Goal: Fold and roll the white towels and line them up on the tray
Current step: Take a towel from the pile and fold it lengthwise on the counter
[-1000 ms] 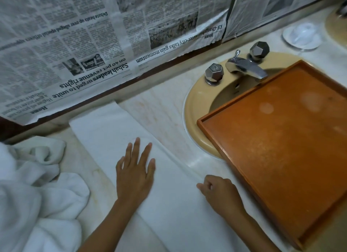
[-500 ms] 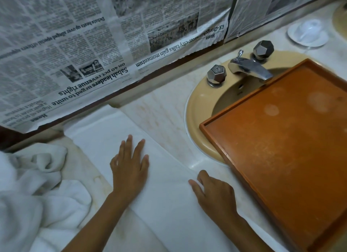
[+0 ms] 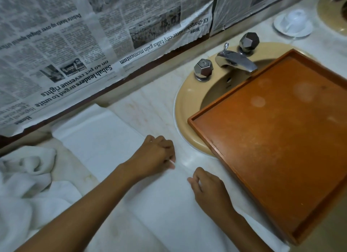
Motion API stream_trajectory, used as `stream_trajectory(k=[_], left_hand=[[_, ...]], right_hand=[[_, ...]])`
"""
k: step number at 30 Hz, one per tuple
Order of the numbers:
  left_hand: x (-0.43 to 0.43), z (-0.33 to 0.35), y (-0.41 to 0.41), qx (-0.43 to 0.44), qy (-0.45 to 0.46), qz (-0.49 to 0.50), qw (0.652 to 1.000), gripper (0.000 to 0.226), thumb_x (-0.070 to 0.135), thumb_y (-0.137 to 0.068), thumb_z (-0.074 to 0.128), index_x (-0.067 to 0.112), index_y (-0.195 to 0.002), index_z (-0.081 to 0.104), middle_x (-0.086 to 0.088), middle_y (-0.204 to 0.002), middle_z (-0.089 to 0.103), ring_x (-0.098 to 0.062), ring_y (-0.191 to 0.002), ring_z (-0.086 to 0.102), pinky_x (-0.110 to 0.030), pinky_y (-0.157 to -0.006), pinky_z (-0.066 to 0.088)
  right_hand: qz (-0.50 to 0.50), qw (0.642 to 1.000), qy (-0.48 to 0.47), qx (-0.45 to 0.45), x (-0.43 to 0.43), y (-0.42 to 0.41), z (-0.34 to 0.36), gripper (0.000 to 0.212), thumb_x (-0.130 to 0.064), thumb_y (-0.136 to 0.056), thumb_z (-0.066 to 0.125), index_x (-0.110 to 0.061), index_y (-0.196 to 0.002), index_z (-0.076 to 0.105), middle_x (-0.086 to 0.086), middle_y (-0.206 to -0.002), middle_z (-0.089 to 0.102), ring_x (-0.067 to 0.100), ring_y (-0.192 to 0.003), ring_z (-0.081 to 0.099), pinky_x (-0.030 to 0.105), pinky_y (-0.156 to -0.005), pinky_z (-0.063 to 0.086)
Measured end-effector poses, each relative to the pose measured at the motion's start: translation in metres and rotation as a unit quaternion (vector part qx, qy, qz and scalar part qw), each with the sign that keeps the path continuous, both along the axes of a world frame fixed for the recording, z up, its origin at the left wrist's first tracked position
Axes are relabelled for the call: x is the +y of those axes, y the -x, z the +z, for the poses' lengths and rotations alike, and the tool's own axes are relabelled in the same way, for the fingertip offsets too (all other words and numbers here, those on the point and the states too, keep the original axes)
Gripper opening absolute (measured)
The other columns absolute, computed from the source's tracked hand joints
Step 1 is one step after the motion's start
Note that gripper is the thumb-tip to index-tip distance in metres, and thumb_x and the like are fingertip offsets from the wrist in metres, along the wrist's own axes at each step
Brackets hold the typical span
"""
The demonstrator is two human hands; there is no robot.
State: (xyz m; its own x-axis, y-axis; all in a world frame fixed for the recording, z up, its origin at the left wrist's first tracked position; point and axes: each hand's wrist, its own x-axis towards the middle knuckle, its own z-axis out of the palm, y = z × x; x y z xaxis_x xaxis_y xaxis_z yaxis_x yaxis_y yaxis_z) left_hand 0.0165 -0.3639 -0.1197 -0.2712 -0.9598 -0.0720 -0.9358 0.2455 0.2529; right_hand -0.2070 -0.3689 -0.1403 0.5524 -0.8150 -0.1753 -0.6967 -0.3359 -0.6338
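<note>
The marble tabletop [image 3: 150, 111] fills most of the view, and sheets of newspaper [image 3: 93, 45] hang along the wall behind it, printed side upside down. An orange wooden tray [image 3: 281, 139] lies on the right, partly over the yellow sink [image 3: 185, 109]; nothing lies in it. A white towel [image 3: 105, 139] is spread flat on the tabletop as a long folded strip, running from the wall at the left toward the near edge, just beside the tray but not touching it. A loose pile of white towels [image 3: 24, 186] lies crumpled at the far left.

The left hand [image 3: 154, 158] rests on the right long edge of the strip, near its middle. Its fingers [image 3: 169, 150] are curled closed and seem to pinch the towel edge, though the contact itself is blurred. The right hand [image 3: 208, 189] is just beside it, nearer to the person, at the same edge. Its fingers are bent inward too, thumb tip close to the forefinger at the cloth; I cannot tell for sure if cloth is between them.

A chrome faucet [image 3: 236, 61] with two faceted knobs stands behind the sink. A small white cup on a saucer [image 3: 293, 22] sits at the top right.
</note>
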Motion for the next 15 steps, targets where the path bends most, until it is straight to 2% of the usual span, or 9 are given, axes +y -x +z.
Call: stream_trajectory(k=[3,5,7,9,11,12,13,15], left_hand=[[-0.003,-0.009,0.004,0.044,-0.041,0.056,0.997,0.009,0.027,-0.080,0.075,0.020,-0.085,0.071,0.005,-0.091,0.063,-0.022,-0.083,0.057,-0.033,-0.069,0.030],[-0.001,-0.016,0.004,0.075,-0.050,0.090,0.992,0.011,0.030,-0.078,0.077,0.023,-0.084,0.071,0.008,-0.088,0.063,-0.020,-0.082,0.057,-0.036,-0.070,0.041],[0.003,-0.021,0.002,0.101,-0.047,0.115,0.987,0.014,0.035,-0.074,0.079,0.027,-0.082,0.071,0.012,-0.086,0.063,-0.011,-0.079,0.053,-0.039,-0.071,0.044],[0.006,-0.023,0.002,0.115,-0.030,0.136,0.983,0.016,0.036,-0.071,0.081,0.028,-0.080,0.071,0.016,-0.086,0.061,-0.006,-0.080,0.046,-0.038,-0.072,0.039],[0.008,-0.021,0.006,0.104,-0.025,0.155,0.982,0.019,0.035,-0.069,0.085,0.027,-0.081,0.073,0.015,-0.090,0.056,-0.010,-0.086,0.046,-0.036,-0.078,0.030],[0.009,-0.020,0.007,0.090,-0.024,0.155,0.983,0.020,0.034,-0.068,0.086,0.026,-0.081,0.073,0.014,-0.093,0.054,-0.014,-0.089,0.048,-0.036,-0.080,0.026],[0.009,-0.018,0.007,0.080,-0.019,0.150,0.985,0.020,0.034,-0.068,0.087,0.026,-0.081,0.073,0.014,-0.094,0.053,-0.016,-0.092,0.049,-0.035,-0.081,0.024],[0.006,-0.011,0.004,0.086,-0.020,0.142,0.986,0.018,0.035,-0.072,0.085,0.025,-0.080,0.071,0.018,-0.094,0.049,-0.010,-0.093,0.044,-0.032,-0.080,0.020]], right_hand=[[0.006,0.999,0.023,0.042,-0.003,-0.006,0.006,0.026,-0.031,-0.101,0.047,-0.019,-0.080,0.037,-0.011,-0.060,0.034,0.008,-0.050,0.036,0.017,-0.048,0.019],[0.018,0.998,0.030,0.059,-0.005,-0.006,0.009,0.023,-0.034,-0.103,0.040,-0.019,-0.087,0.035,-0.011,-0.062,0.033,0.007,-0.051,0.034,0.020,-0.046,0.019],[0.021,0.997,0.023,0.073,-0.007,-0.006,0.011,0.023,-0.036,-0.103,0.039,-0.019,-0.088,0.035,-0.007,-0.063,0.037,0.011,-0.053,0.037,0.020,-0.045,0.020],[0.018,0.994,0.052,0.094,-0.008,-0.006,0.011,0.028,-0.032,-0.096,0.057,-0.019,-0.082,0.037,-0.004,-0.057,0.040,0.015,-0.047,0.034,0.017,-0.042,0.012],[0.016,0.990,0.065,0.127,-0.010,-0.006,0.009,0.040,-0.026,-0.074,0.083,-0.018,-0.069,0.044,-0.005,-0.043,0.036,0.009,-0.036,0.018,0.013,-0.041,-0.001],[0.006,0.988,0.068,0.139,-0.011,-0.005,0.011,0.042,-0.027,-0.068,0.087,-0.017,-0.066,0.046,-0.006,-0.041,0.034,0.007,-0.035,0.011,0.013,-0.042,-0.003],[0.018,0.988,0.064,0.141,-0.011,-0.003,0.014,0.039,-0.030,-0.072,0.085,-0.017,-0.069,0.048,-0.006,-0.045,0.037,0.006,-0.035,0.011,0.014,-0.041,-0.001],[0.054,0.988,0.075,0.123,-0.012,0.002,0.013,0.025,-0.040,-0.093,0.061,-0.018,-0.090,0.050,-0.001,-0.071,0.057,0.013,-0.049,0.040,0.020,-0.044,0.019]])
